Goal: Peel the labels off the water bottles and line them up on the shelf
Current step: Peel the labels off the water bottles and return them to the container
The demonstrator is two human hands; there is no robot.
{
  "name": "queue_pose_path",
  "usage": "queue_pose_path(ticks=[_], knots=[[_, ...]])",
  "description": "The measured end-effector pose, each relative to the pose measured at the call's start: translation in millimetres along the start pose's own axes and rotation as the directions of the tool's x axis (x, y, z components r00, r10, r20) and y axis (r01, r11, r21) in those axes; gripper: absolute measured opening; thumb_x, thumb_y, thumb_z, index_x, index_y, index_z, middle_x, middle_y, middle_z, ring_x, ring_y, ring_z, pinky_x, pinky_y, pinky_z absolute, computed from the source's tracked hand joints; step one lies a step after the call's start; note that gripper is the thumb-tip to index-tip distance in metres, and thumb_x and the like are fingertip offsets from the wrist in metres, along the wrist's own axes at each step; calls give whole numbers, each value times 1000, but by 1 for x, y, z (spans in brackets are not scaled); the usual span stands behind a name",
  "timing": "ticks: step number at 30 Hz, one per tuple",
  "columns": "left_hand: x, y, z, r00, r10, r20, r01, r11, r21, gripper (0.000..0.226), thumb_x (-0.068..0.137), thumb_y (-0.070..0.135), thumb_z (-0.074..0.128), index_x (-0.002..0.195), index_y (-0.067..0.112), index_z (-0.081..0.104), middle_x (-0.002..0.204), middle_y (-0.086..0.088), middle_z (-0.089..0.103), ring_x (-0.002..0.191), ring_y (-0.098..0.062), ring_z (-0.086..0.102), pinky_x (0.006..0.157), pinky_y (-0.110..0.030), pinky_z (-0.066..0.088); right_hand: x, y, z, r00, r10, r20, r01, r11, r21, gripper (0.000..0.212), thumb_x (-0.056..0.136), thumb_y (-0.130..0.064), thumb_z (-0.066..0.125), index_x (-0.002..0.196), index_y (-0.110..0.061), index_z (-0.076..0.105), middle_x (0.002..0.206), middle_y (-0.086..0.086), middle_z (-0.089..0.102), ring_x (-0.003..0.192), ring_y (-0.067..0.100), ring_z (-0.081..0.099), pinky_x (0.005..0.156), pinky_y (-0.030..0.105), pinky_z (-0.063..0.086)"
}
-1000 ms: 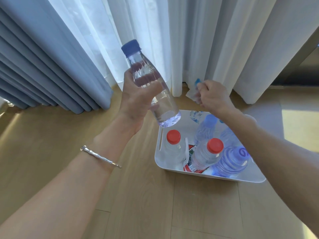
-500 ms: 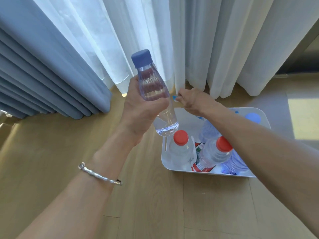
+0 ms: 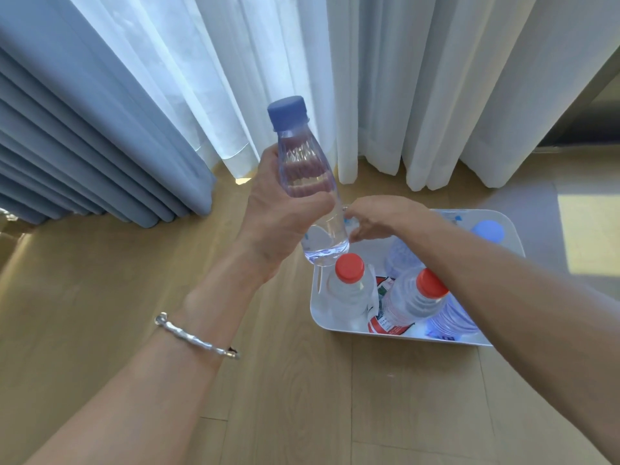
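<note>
My left hand [image 3: 278,223] grips a clear, label-free water bottle [image 3: 302,169] with a blue cap, held upright above the floor at the left rim of a white tub [image 3: 513,236]. My right hand [image 3: 385,219] hovers over the tub's back, fingers curled and pinched beside the bottle's lower part. A pale scrap of peeled label [image 3: 347,226] shows under its fingertips, mostly hidden. Two red-capped bottles [image 3: 349,286] [image 3: 412,300] and blue-capped ones [image 3: 453,317] stand or lean in the tub. No shelf is in view.
Loose red-and-white labels [image 3: 385,325] lie among the bottles in the tub. Blue curtains [image 3: 84,146] hang at the left and white sheer curtains [image 3: 402,78] behind. The tub sits on a wooden floor [image 3: 302,397].
My right hand has come down and left from beside the curtain to the bottle's lower side over the tub. The bottle has tipped more upright in my left hand.
</note>
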State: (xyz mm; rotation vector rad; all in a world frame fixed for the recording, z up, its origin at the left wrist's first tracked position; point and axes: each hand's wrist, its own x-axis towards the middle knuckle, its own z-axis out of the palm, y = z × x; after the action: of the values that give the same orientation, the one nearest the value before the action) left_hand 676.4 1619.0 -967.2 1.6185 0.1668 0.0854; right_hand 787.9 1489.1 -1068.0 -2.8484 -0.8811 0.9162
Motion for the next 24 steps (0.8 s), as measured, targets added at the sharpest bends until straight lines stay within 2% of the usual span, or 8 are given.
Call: queue_pose_path(ticks=[3, 7, 11, 14, 16, 17, 20, 24], knots=[[0, 1, -1, 1000, 4, 0, -4, 1000, 3, 54, 64, -1, 62, 106, 31, 51, 92, 7, 64, 85, -13, 70, 62, -22, 52, 1, -2, 1, 1000, 16, 16, -16, 1000, 7, 47, 97, -36, 52, 140, -19, 47, 126, 7, 57, 102, 22, 53, 79, 30, 39], [3, 2, -1, 1000, -5, -8, 6, 1000, 9, 56, 62, 0, 68, 110, 25, 53, 89, 7, 66, 89, -18, 70, 73, -31, 57, -12, -3, -11, 1000, 28, -3, -28, 998, -50, 39, 101, -28, 45, 139, -19, 49, 136, 10, 53, 123, 28, 46, 93, 38, 40], [12, -1, 5, 1000, -25, -9, 25, 1000, 19, 56, 58, 3, 74, 106, 24, 55, 90, 7, 66, 88, -15, 68, 79, -33, 57, -38, -6, -44, 946, 14, -324, 73, 964, 254, 33, 102, -23, 36, 83, -13, 60, 91, 7, 60, 89, 27, 54, 70, 33, 40], [20, -8, 18, 1000, -18, -20, 20, 989, 148, 48, 57, 12, 75, 95, 30, 52, 92, 5, 65, 86, -13, 66, 86, -38, 56, -60, -7, -58, 875, 185, -447, 235, 644, 728, 41, 102, -43, 33, 92, -16, 62, 95, 3, 66, 90, 23, 60, 77, 32, 45], [24, -14, 26, 999, -38, -25, 43, 969, 244, 52, 55, 18, 77, 99, 34, 52, 101, 6, 67, 94, -12, 67, 89, -39, 55, -74, -8, -61, 911, 178, -372, 272, 418, 867, 52, 99, -57, 30, 111, -18, 62, 111, 5, 68, 102, 23, 65, 88, 39, 53], [27, -19, 28, 998, -55, -22, 59, 957, 285, 59, 53, 23, 78, 105, 36, 53, 106, 5, 67, 100, -12, 67, 91, -41, 55, -80, -9, -61, 924, 145, -354, 273, 400, 875, 54, 97, -59, 32, 115, -18, 62, 114, 6, 68, 103, 24, 66, 88, 44, 55], [31, -36, 28, 996, -84, 26, 61, 874, 483, 78, 48, 41, 75, 120, 52, 46, 121, 6, 61, 113, -13, 61, 93, -45, 52, -89, -7, -57, 912, 84, -401, 313, 489, 814, 47, 92, -56, 50, 121, -19, 58, 112, 6, 68, 102, 23, 67, 86, 47, 57], [21, -42, 34, 992, -116, 46, 43, 667, 744, 90, 54, 52, 71, 133, 43, 28, 132, 4, 43, 117, -22, 53, 91, -46, 50, -93, -10, -52, 878, 80, -472, 298, 679, 671, 37, 84, -52, 64, 113, -28, 61, 97, -10, 65, 85, 4, 62, 70, 19, 50]])
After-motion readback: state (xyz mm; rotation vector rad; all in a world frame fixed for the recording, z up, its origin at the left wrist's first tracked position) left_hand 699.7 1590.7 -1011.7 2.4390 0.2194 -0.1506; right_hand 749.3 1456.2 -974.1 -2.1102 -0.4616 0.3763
